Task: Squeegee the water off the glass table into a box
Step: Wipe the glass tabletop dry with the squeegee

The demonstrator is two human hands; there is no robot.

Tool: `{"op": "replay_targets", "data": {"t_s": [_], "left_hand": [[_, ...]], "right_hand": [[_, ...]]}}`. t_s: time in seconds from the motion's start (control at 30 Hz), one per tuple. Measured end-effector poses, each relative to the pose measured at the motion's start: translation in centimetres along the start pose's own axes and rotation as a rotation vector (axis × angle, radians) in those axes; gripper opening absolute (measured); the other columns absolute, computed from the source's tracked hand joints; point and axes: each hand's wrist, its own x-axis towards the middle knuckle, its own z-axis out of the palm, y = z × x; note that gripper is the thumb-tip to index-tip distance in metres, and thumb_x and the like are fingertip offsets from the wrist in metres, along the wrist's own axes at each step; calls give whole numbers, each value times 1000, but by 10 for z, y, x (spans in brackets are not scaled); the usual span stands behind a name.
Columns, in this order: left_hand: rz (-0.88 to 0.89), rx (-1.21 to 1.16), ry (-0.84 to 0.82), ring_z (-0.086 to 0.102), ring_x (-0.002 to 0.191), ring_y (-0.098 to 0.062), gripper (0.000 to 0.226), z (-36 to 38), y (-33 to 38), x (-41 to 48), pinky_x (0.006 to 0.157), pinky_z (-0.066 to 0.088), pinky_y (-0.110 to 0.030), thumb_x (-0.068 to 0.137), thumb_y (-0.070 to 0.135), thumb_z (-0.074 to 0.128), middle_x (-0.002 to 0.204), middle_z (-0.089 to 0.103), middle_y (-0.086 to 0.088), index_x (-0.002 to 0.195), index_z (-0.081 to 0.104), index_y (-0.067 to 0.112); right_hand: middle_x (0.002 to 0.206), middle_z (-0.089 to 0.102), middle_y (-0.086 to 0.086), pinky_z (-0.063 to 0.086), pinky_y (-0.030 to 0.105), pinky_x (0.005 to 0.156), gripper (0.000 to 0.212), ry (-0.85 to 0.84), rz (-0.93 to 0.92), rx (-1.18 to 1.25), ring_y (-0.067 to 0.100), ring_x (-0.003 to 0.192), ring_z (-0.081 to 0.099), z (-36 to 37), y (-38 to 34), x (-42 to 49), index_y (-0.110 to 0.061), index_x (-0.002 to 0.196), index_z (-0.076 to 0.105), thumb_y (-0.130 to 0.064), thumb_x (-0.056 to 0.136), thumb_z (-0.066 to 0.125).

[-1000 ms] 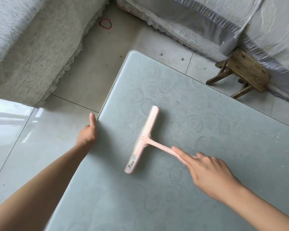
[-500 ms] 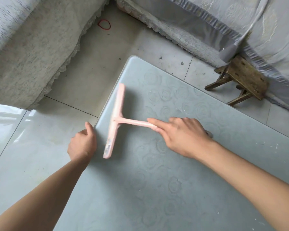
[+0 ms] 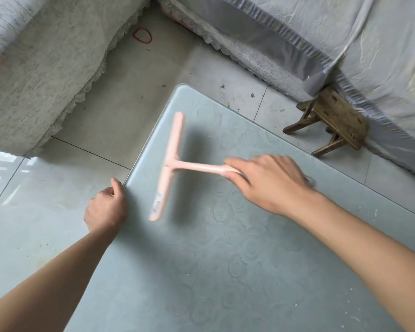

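The pale green glass table [image 3: 225, 271], patterned with roses, fills the lower right. A pink T-shaped squeegee [image 3: 169, 164] hovers blurred just above its left part and casts a shadow on the glass. Its blade runs roughly along the table's left edge. My right hand [image 3: 268, 180] grips the end of the squeegee's handle. My left hand [image 3: 106, 207] holds the table's left edge, thumb up against the rim and fingers curled out of sight. No box is in view.
A small wooden stool [image 3: 333, 121] stands on the tiled floor beyond the table's far edge. Cloth-covered furniture [image 3: 34, 68] lines the left and the back. A red rubber band [image 3: 142, 35] lies on the floor. White specks dot the glass at the right.
The squeegee swept left to the table's edge, then drew back to the right and rose off the glass. My left hand stayed at the edge.
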Motion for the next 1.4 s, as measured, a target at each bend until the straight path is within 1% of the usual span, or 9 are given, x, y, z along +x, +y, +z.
{"op": "replay_targets", "data": {"t_s": [0.17, 0.37, 0.47, 0.6, 0.73, 0.9, 1.1, 1.27, 1.4], "left_hand": [[-6, 9, 21, 45, 79, -33, 53, 2, 2, 3, 77, 35, -41, 88, 56, 15, 66, 45, -10, 79, 54, 21], [-11, -16, 6, 47, 78, -34, 57, 0, 1, 1, 75, 35, -40, 87, 55, 14, 62, 44, -7, 75, 55, 17], [-8, -16, 9, 48, 77, -34, 56, -1, 3, 0, 74, 36, -39, 87, 53, 14, 61, 44, -7, 73, 54, 16], [-9, -25, 14, 47, 76, -34, 56, -1, 4, -2, 73, 36, -38, 88, 53, 15, 60, 43, -6, 73, 54, 16], [-21, -33, 9, 47, 77, -33, 57, -1, 5, -4, 73, 36, -38, 89, 53, 16, 61, 44, -5, 74, 56, 15], [-30, -28, 10, 47, 77, -33, 56, 0, 5, 0, 73, 36, -38, 88, 52, 17, 61, 44, -5, 74, 56, 16], [-21, -3, 32, 47, 77, -33, 57, -2, 2, -1, 73, 35, -38, 91, 49, 17, 62, 45, -8, 79, 58, 12], [-15, 15, 35, 50, 112, -41, 60, -7, 9, -6, 94, 37, -46, 98, 48, 14, 117, 55, -24, 117, 54, 7], [203, -50, 138, 39, 127, -34, 46, -12, 28, -15, 101, 32, -46, 100, 37, 29, 135, 45, -19, 130, 44, 6]], "right_hand": [[100, 64, 6, 31, 35, 66, 32, -61, 41, 97, 32, 96, 59, 15, 3, 51, -36, 112, 55, -53, 97, 32], [101, 64, -4, 47, 39, 78, 27, -260, 236, 375, 32, 100, 58, 47, 57, -30, -46, 117, 46, -55, 96, 32], [88, 61, -6, 49, 40, 78, 28, -330, 246, 244, 31, 96, 59, 38, 78, -65, -46, 114, 47, -58, 95, 29], [73, 57, -6, 40, 34, 62, 32, -121, 219, -3, 31, 85, 62, 7, 66, -52, -41, 105, 50, -59, 94, 26], [82, 60, 0, 33, 34, 62, 29, 9, 104, 147, 33, 83, 56, -10, 24, 23, -34, 100, 53, -53, 97, 32], [82, 53, -2, 38, 35, 66, 25, -60, 155, 245, 30, 83, 52, 15, 33, 56, -34, 100, 55, -50, 97, 36], [110, 67, 5, 49, 43, 81, 31, -151, 445, 380, 38, 103, 58, 60, 90, -58, -40, 120, 53, -53, 95, 38], [99, 69, 3, 39, 34, 64, 33, -173, 481, 34, 34, 92, 62, 36, 85, -101, -41, 115, 51, -55, 96, 28], [94, 66, 5, 31, 34, 60, 27, -77, 285, 94, 35, 87, 59, 8, 34, -59, -32, 108, 49, -48, 98, 30]]}}
